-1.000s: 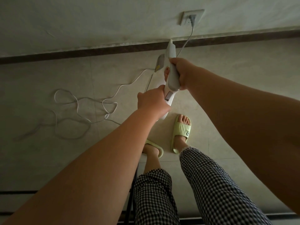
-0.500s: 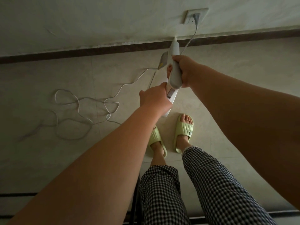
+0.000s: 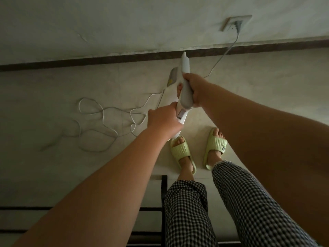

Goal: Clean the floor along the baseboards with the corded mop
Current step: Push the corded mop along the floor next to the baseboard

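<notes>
Both hands, the left hand (image 3: 164,120) and right hand (image 3: 195,90), are gripping the mop handle (image 3: 185,90), seemingly readying a baseboard (image 3: 89,60) pass, steering clear of the cord (image 3: 106,111).

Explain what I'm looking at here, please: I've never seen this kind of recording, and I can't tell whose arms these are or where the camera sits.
There is no robot here. The one view comes from a wide-angle camera worn on a person's head, looking down, so the arms are the wearer's own. Both hands hold a white corded mop handle: the right hand grips the upper grey part, the left hand grips it lower down. The mop's head sits on the tiled floor near the dark baseboard. A white cord lies in loose loops on the floor to the left, and a cord runs up to a plug in the wall socket. Below are the person's green slippers and checked trousers.
</notes>
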Motion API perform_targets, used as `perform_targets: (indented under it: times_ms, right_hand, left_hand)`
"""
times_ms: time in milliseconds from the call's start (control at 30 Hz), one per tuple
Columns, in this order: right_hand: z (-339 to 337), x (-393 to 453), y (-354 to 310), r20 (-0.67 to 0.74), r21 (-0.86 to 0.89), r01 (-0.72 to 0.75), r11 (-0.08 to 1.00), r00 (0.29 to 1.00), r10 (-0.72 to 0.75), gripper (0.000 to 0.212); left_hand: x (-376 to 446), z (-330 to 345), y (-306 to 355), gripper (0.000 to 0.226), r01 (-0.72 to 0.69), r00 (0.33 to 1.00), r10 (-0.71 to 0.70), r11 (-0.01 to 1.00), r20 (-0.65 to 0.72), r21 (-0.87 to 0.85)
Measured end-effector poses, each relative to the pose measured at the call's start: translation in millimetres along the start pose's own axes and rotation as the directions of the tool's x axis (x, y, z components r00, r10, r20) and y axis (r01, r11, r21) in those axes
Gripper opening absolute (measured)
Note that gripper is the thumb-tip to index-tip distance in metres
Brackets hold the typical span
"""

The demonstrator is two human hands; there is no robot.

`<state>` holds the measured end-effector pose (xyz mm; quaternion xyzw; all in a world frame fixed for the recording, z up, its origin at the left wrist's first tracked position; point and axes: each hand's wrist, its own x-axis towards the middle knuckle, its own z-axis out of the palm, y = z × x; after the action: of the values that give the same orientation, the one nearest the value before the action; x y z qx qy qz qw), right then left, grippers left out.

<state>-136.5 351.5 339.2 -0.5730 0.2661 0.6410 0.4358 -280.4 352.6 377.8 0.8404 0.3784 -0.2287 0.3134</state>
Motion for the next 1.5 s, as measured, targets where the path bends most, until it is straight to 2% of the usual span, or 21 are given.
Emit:
perform_targets:
  times_ms: [167, 333, 567, 767, 1067, 1300, 1500]
  right_hand:
    - [9, -16, 22, -0.02, 0.114, -0.022, 0.993, 0.999, 0.024, 0.02]
    - [0, -30, 37, -0.035, 0.252, -0.085, 0.964, 0.995, 0.097, 0.023]
    - [-69, -33, 35, 0.017, 0.358, -0.151, 0.921, 0.988, 0.155, 0.024]
    - [-201, -38, -22, -0.031, 0.405, -0.107, 0.908, 0.991, 0.131, 0.016]
    - [-448, -74, -150, -0.138, 0.478, 0.066, 0.876, 0.99, 0.001, 0.019]
    - [-554, -96, -227, -0.17, 0.45, 0.159, 0.879, 0.981, -0.09, 0.026]
    - [-589, -83, -281, -0.163, 0.45, 0.171, 0.876, 0.981, -0.108, 0.026]
  left_hand:
    - [-24, -18, -10, 0.034, -0.02, 0.995, 0.015, 0.998, 0.097, 0.057]
    - [-35, -32, -9, 0.03, -0.066, 0.98, 0.042, 0.991, 0.195, 0.119]
    - [-22, -8, 44, 0.03, -0.124, 0.956, 0.053, 0.965, 0.29, 0.231]
    - [23, 37, 169, 0.028, -0.18, 0.939, 0.098, 0.957, 0.331, 0.227]
    - [101, 106, 425, 0.026, -0.31, 0.914, 0.226, 0.924, 0.338, 0.221]
    - [141, 126, 549, 0.025, -0.374, 0.912, 0.303, 0.892, 0.278, 0.255]
    - [182, 121, 596, 0.023, -0.384, 0.911, 0.319, 0.888, 0.261, 0.254]
